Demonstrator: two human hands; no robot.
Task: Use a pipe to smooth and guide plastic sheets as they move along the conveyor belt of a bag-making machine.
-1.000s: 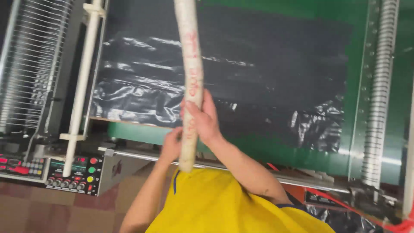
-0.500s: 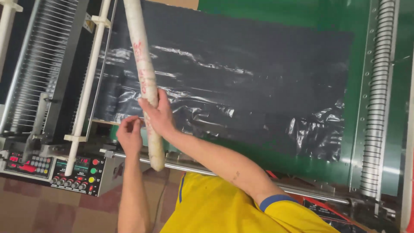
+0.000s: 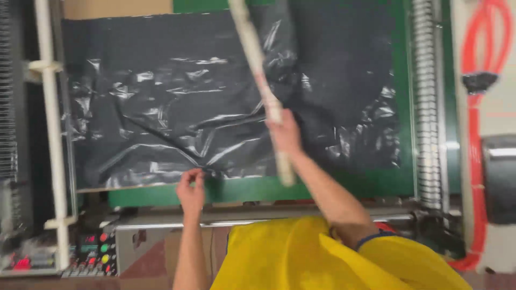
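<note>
While my left hand (image 3: 191, 190) pinches the near edge of the crinkled black plastic sheet (image 3: 215, 107), my right hand (image 3: 284, 135) is wrapped tight around a long pale cardboard tube (image 3: 262, 88), slanting away above the sheet. Beyond my fingers the sheet lies spread but wrinkled on the green machine bed (image 3: 258, 189); none looks wound on the tube yet, so rolling seems unstarted.

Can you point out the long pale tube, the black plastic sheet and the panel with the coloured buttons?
long pale tube (image 3: 257, 70): head view, middle of its shaft.
black plastic sheet (image 3: 161, 107): head view, wrinkled left part.
panel with coloured buttons (image 3: 91, 255): head view, its button face.
</note>
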